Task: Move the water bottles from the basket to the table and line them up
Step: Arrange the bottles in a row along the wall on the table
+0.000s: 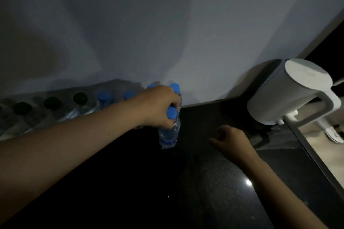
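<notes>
Head: left grip (160, 106) holds bottle (168, 134) neck; right grip (230, 143) loosely curled.

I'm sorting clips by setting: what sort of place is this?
Probably a dimly lit kitchen or kitchenette counter: a dark polished stone countertop against a plain wall, a white kettle at its end, and water bottles lined up along the wall.

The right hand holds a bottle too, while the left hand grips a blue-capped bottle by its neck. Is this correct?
Not quite. The right hand holds nothing: its fingers are loosely curled, low at the dark counter. The rest stands: the left hand does grip a blue-capped bottle by its neck. The head view shows both hands.
</notes>
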Demonstrator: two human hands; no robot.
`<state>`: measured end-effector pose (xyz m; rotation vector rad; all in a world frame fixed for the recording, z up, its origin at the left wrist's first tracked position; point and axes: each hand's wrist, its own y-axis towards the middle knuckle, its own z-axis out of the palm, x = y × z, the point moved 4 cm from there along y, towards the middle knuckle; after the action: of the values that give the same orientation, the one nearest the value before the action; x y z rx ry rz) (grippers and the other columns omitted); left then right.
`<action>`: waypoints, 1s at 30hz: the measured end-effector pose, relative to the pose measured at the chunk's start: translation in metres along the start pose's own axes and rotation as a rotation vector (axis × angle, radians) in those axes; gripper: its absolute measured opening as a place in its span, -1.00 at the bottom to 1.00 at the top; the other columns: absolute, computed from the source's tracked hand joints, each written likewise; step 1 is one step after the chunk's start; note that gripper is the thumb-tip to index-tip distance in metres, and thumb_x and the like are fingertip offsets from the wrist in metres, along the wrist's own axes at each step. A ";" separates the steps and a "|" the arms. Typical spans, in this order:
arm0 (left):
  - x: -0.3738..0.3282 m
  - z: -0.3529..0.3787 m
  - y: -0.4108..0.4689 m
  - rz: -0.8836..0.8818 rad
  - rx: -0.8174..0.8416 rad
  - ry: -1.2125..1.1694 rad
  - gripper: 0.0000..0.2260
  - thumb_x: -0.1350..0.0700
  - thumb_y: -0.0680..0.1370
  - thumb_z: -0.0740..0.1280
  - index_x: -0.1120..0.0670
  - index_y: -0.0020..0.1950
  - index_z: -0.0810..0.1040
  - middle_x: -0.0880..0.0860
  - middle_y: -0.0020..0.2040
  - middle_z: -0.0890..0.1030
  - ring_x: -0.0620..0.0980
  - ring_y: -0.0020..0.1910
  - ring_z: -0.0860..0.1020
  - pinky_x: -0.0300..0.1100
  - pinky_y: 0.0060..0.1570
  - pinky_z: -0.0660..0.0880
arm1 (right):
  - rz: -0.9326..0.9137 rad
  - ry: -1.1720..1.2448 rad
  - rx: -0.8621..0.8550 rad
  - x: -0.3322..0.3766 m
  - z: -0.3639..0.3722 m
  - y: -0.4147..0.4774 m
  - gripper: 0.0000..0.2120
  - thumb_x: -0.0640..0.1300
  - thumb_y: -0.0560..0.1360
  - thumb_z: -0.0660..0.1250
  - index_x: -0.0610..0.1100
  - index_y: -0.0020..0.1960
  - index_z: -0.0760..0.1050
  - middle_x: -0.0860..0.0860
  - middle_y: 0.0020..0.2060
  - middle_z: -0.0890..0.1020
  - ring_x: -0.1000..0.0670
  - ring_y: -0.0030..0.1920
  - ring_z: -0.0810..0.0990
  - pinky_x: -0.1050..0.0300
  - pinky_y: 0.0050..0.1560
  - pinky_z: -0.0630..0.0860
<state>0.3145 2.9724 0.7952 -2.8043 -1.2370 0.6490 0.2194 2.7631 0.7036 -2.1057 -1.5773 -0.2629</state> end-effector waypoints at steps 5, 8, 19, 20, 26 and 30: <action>-0.027 -0.002 0.049 0.081 -0.019 0.041 -0.77 0.04 0.25 0.46 0.03 -0.14 0.59 -0.04 -0.17 0.52 -0.03 -0.18 0.51 -0.06 -0.17 0.53 | 0.076 0.035 0.008 -0.032 0.008 -0.022 -0.61 0.01 0.45 0.42 -0.10 0.22 0.49 -0.01 0.00 0.62 0.07 -0.08 0.60 0.20 -0.07 0.56; -0.039 -0.001 0.074 0.110 -0.025 0.062 -0.78 0.07 0.28 0.47 0.06 -0.12 0.59 -0.01 -0.14 0.53 -0.01 -0.16 0.52 -0.07 -0.17 0.53 | 0.100 0.043 0.009 -0.044 0.010 -0.026 -0.63 0.01 0.46 0.41 -0.11 0.20 0.50 -0.01 -0.02 0.62 0.06 -0.05 0.60 0.10 0.01 0.58; -0.029 0.003 0.115 0.094 0.008 0.119 -0.75 0.10 0.33 0.48 0.03 -0.03 0.57 -0.03 -0.06 0.45 -0.03 -0.10 0.47 -0.20 -0.19 0.40 | 0.100 0.130 0.026 -0.052 0.022 -0.019 -0.69 -0.04 0.48 0.38 -0.10 0.19 0.49 -0.01 -0.02 0.61 0.07 -0.06 0.60 0.14 -0.01 0.59; -0.027 0.003 0.116 0.089 0.019 0.126 -0.76 0.10 0.34 0.48 0.02 -0.03 0.56 -0.03 -0.05 0.45 -0.04 -0.10 0.47 -0.21 -0.19 0.39 | 0.095 0.135 0.025 -0.051 0.022 -0.017 -0.69 -0.04 0.48 0.38 -0.10 0.19 0.49 -0.01 -0.01 0.60 0.07 -0.06 0.60 0.15 -0.02 0.59; -0.018 0.004 0.118 0.105 0.060 0.207 -0.76 0.09 0.38 0.47 0.01 0.01 0.55 -0.04 -0.03 0.44 -0.05 -0.10 0.47 -0.22 -0.19 0.41 | 0.071 0.141 -0.001 -0.044 0.024 -0.007 -0.69 -0.05 0.47 0.38 -0.11 0.18 0.50 -0.03 -0.02 0.62 0.04 -0.05 0.60 0.15 -0.01 0.56; -0.013 0.005 0.119 0.115 0.061 0.215 -0.76 0.09 0.38 0.47 0.01 0.02 0.55 -0.05 -0.04 0.43 -0.06 -0.10 0.46 -0.28 -0.26 0.36 | 0.064 0.150 0.003 -0.044 0.026 -0.007 -0.70 -0.04 0.48 0.38 -0.10 0.18 0.50 -0.02 -0.01 0.61 0.06 -0.05 0.59 0.15 -0.02 0.58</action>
<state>0.3888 2.8801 0.7751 -2.8195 -1.0091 0.3679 0.1958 2.7404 0.6637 -2.0784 -1.4209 -0.3861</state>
